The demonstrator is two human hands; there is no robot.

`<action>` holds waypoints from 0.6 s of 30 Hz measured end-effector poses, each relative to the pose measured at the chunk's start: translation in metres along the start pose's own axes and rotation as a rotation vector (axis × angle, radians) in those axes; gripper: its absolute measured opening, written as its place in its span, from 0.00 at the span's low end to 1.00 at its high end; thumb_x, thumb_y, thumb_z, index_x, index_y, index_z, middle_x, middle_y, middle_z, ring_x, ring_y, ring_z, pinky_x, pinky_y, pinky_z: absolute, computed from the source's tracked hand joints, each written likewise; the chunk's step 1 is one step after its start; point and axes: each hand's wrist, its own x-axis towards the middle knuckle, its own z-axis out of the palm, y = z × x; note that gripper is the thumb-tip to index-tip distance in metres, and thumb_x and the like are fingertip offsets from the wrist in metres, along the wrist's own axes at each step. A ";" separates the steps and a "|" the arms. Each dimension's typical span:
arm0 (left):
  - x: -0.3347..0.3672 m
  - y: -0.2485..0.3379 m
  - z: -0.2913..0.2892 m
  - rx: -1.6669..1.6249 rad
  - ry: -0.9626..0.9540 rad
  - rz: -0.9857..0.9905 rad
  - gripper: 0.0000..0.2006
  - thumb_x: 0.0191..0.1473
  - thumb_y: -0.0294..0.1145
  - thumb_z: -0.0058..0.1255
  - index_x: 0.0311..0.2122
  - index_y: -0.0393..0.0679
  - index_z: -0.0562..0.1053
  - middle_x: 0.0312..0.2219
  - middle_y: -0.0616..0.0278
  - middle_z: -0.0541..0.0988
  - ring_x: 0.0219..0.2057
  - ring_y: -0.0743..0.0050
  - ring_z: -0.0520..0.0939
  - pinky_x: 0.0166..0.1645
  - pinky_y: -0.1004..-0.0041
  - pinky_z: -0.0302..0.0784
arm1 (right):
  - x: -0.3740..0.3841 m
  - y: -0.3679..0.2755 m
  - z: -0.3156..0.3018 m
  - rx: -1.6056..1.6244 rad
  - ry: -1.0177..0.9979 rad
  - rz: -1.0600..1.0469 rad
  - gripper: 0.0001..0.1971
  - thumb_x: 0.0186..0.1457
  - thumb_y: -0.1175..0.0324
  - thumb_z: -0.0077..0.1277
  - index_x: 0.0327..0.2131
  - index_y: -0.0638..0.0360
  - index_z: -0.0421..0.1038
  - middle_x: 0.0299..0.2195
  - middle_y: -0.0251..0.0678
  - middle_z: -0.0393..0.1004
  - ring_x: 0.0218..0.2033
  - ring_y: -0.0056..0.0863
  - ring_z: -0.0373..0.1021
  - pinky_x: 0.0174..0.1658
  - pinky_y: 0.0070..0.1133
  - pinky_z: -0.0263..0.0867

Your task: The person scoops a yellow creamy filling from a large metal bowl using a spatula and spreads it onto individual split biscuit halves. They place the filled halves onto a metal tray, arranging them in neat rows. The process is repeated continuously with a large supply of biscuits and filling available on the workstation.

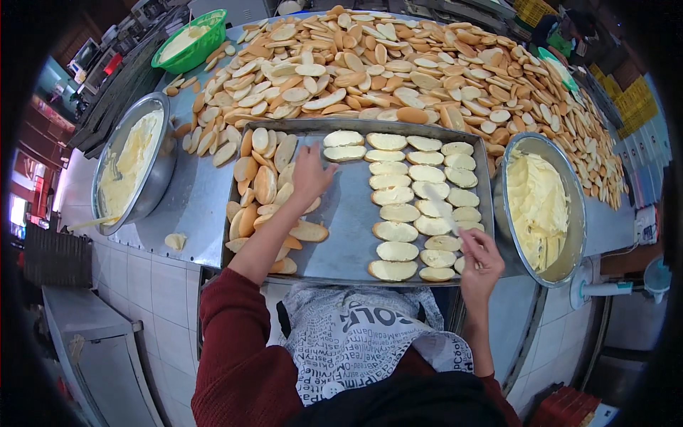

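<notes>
My left hand (pixel 311 175) reaches over the metal tray (pixel 341 220), fingers apart and nothing seen in them. It is beside a loose heap of plain bread slices (pixel 265 185) along the tray's left side. In my right hand (pixel 481 260) is a spreading knife (pixel 442 208), its pale blade blurred over the coated slices. Rows of oval bread slices with a pale yellow spread (pixel 395 250) fill the tray's right part, and two more coated slices (pixel 344 138) lie near its far edge. Right of the tray stands a steel bowl of yellow cream (pixel 538 206).
A large mound of bread slices (pixel 398 64) covers the table behind the tray. To the left is another steel bowl (pixel 165 153) with cream and a utensil. A green basket (pixel 206 51) stands at the far left. Someone else (pixel 562 35) is at the far right.
</notes>
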 end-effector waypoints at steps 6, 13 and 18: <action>0.033 -0.048 -0.056 0.244 0.112 0.041 0.19 0.41 0.36 0.62 0.40 0.42 0.74 0.36 0.54 0.73 0.41 0.53 0.73 0.46 0.61 0.69 | 0.020 0.043 -0.053 -0.144 0.209 -0.023 0.16 0.54 0.84 0.46 0.45 0.61 0.75 0.36 0.34 0.73 0.39 0.21 0.69 0.43 0.16 0.64; 0.041 -0.048 -0.064 0.639 -0.012 0.181 0.18 0.40 0.36 0.62 0.38 0.43 0.73 0.37 0.58 0.74 0.43 0.60 0.72 0.44 0.62 0.67 | 0.094 0.086 -0.127 -0.921 0.091 0.219 0.15 0.47 0.78 0.49 0.38 0.52 0.79 0.34 0.46 0.76 0.34 0.41 0.73 0.37 0.30 0.68; 0.054 -0.047 -0.059 0.422 -0.077 0.041 0.19 0.41 0.27 0.57 0.41 0.41 0.67 0.39 0.52 0.71 0.43 0.56 0.73 0.44 0.61 0.68 | 0.106 0.128 -0.143 -1.077 -0.274 0.141 0.12 0.43 0.76 0.50 0.32 0.56 0.80 0.26 0.49 0.75 0.28 0.45 0.74 0.32 0.32 0.69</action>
